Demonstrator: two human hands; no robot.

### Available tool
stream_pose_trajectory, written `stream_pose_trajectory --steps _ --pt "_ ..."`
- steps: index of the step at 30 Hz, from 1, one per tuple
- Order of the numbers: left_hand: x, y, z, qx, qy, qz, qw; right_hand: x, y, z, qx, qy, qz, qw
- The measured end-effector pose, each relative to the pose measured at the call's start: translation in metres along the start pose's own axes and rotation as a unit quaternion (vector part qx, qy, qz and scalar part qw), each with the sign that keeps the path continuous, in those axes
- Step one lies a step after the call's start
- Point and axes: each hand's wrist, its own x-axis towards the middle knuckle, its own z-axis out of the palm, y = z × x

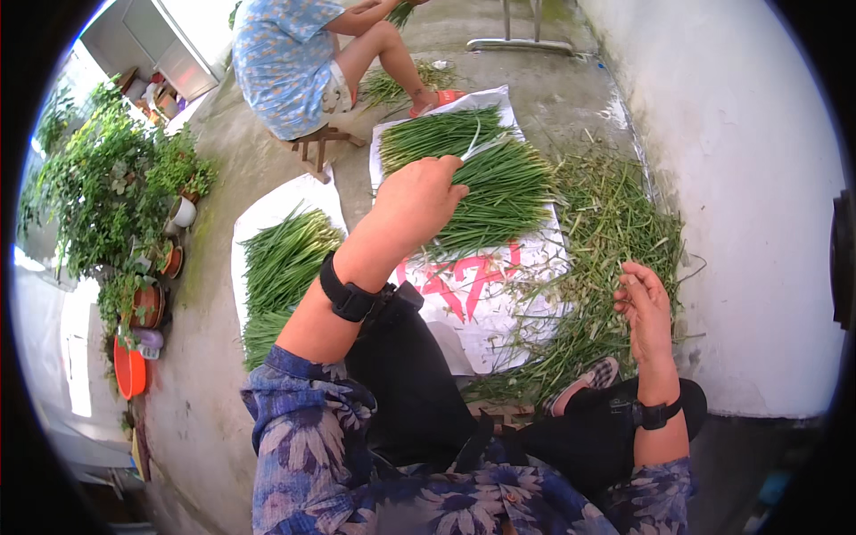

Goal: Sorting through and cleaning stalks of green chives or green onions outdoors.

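My left hand (420, 202) reaches over a white woven sack (448, 348) spread on the ground. Its fingers are pinched on a few thin pale strands (480, 148), either stalks or strips; I cannot tell which. Beneath and beyond it, green chives (498, 194) lie in neat rows, their pale ends mostly to one side. Off to the right, my right hand (643, 304) is raised near a heap of loose trimmings (605, 227). Its fingers curl loosely, slightly apart, and no held thing is visible. Pale scraps litter the near part of the sack, around red print.
More chives (284, 274) lie on a second white sack (267, 194) at left. Ahead, a person (287, 73) sits on a wooden stool (317, 142) holding greens. Potted plants (147, 304) and an orange basin (129, 368) line the left; a white wall (729, 167) bounds the right.
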Motion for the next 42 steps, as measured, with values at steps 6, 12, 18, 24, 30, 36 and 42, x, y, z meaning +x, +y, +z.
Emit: stream_pose_trajectory --steps 6,12,18,24,30,36,42 --pt "0.072 -0.004 0.108 0.030 -0.108 -0.055 0.992 -0.013 -0.022 -0.013 0.027 0.023 -0.012 0.999" --pt "0.079 -0.041 0.261 0.047 -0.224 -0.092 0.969 -0.009 -0.019 0.001 -0.005 -0.021 0.051 0.998" --pt "0.090 -0.044 0.357 0.126 -0.243 -0.045 0.961 -0.001 -0.021 0.002 0.019 -0.017 0.142 0.989" --pt "0.106 -0.089 0.425 0.266 -0.021 0.051 0.962 0.016 -0.018 -0.003 0.041 -0.005 0.173 0.984" --pt "0.115 -0.083 0.424 0.224 -0.058 -0.009 0.973 0.025 -0.014 -0.002 0.051 -0.006 0.199 0.979" --pt "0.063 -0.089 0.419 0.092 -0.114 0.060 0.987 0.027 -0.013 0.000 0.026 -0.017 0.183 0.983" --pt "-0.015 -0.085 0.410 0.045 -0.141 0.143 0.979 0.025 -0.010 0.004 -0.006 -0.028 0.154 0.988"
